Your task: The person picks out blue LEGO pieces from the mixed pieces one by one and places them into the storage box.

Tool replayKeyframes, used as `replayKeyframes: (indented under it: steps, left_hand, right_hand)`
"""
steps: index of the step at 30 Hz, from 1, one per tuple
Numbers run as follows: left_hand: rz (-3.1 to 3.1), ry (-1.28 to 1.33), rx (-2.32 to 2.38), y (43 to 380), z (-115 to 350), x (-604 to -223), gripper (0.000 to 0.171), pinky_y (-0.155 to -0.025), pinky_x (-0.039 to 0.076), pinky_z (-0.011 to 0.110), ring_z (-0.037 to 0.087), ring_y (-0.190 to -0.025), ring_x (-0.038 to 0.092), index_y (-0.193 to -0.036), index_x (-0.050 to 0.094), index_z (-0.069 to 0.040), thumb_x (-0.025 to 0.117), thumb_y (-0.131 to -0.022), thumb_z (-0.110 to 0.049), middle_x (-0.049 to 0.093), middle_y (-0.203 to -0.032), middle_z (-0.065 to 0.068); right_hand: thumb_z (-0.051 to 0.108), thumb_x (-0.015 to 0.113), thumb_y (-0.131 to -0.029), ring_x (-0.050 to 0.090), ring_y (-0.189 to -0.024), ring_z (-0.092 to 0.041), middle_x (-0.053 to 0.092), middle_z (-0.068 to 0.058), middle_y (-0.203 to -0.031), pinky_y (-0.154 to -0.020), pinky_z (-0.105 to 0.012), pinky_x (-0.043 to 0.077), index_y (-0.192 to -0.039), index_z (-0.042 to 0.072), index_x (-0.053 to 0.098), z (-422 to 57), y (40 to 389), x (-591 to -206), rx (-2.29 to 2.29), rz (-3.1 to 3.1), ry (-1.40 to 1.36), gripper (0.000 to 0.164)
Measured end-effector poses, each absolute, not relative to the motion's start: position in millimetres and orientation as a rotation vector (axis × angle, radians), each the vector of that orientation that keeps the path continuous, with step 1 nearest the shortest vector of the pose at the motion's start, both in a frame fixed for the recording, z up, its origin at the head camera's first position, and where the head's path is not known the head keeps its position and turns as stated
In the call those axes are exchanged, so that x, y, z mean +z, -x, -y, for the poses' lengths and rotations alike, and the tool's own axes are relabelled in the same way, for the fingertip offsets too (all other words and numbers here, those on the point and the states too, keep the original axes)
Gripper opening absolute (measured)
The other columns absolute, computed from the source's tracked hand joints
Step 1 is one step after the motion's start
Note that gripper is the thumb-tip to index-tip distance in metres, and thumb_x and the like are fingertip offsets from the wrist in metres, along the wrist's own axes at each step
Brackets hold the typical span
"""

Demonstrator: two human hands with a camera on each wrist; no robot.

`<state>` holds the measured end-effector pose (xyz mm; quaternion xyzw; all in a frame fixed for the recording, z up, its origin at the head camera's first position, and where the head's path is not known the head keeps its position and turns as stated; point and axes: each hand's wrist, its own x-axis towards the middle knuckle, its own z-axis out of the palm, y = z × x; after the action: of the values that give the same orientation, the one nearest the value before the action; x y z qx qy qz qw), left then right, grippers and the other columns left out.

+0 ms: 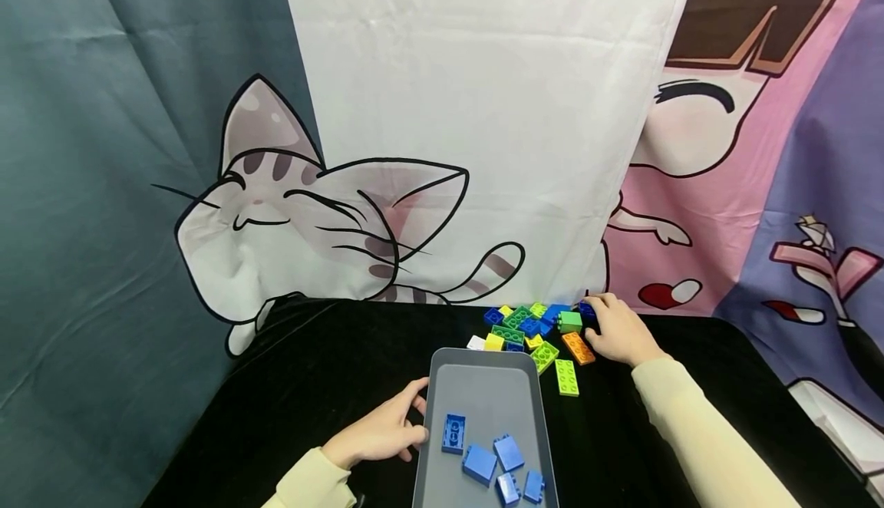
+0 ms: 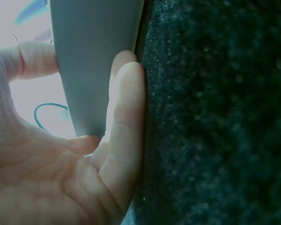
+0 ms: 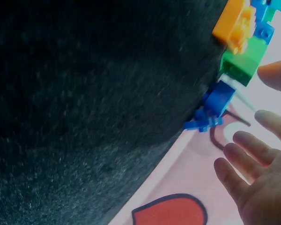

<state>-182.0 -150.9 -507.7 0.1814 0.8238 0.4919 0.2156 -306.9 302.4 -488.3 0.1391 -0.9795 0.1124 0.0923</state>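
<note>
Blue bricks lie in the tray; the left hand touches its wall, fingers extended, probably steadying it. Beyond, mixed bricks lie heaped; the right hand, fingers apart and empty, hovers beside a navy brick.

The tray is cut off by the head view's bottom edge, as is the sleeve left of it. Beyond the tray's far right corner, the right hand partly hides a dark blue block.
</note>
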Motion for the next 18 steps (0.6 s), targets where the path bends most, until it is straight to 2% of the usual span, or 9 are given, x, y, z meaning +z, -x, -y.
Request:
replayKeyframes:
  steps: [13, 18]
  left_hand:
    - [-2.289, -0.505, 1.36, 180, 149, -507, 0.084, -0.055, 0.056, 0.036, 0.02, -0.069, 0.067, -0.158, 0.023, -0.014, 0.062, -0.084, -0.018, 0.051, -0.118, 0.009]
    - [-2.291, -0.503, 1.364, 180, 150, -507, 0.084, -0.055, 0.056, 0.036, 0.02, -0.07, 0.067, -0.158, 0.024, -0.014, 0.062, -0.083, -0.018, 0.051, -0.118, 0.01]
  right_hand:
    - [0.016, 0.062, -0.086, 0.057, -0.109, -0.043, 0.053, -0.027, -0.129, -0.093, -0.06, 0.046, -0.137, -0.001, 0.057, -313, 312, -500, 0.23, 2.969, -0.386, 0.053]
    - [0.014, 0.062, -0.085, 0.06, -0.098, -0.036, 0.056, -0.023, -0.122, -0.086, -0.057, 0.049, -0.133, 0.002, 0.06, -316, 313, -501, 0.221, 2.96, -0.379, 0.049]
